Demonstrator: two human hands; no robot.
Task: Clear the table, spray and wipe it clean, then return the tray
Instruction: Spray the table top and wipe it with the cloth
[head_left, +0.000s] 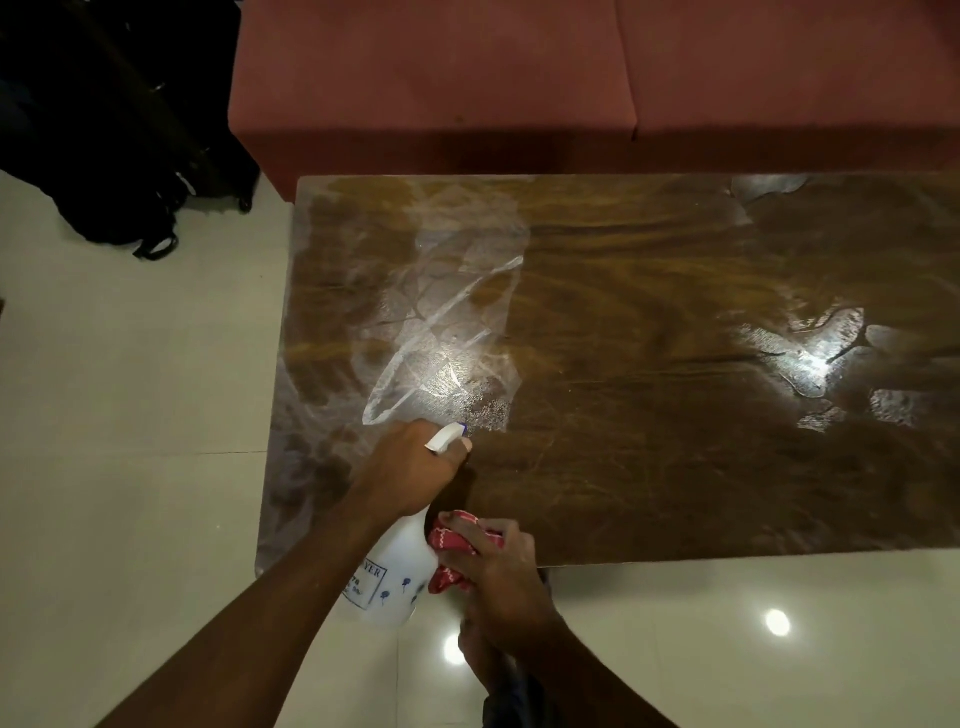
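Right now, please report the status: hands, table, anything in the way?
Left hand shut on spray bottle, nozzle toward table. Right hand shut on red cloth. Tabletop wet in patches, nothing standing on it.

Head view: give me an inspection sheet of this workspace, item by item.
Surface: wooden table, glossy, with wet smears and spray patches on the left and right parts.
Job's things: white spray bottle aimed at the tabletop; red cloth bunched at the near edge; tray not in view.
Clutter: nothing seen on the table.
Hands: left hand grips the bottle's trigger head; right hand holds the cloth.
Cables: nothing seen.
Surroundings: red sofa behind the table; black bags on the pale tiled floor at far left.
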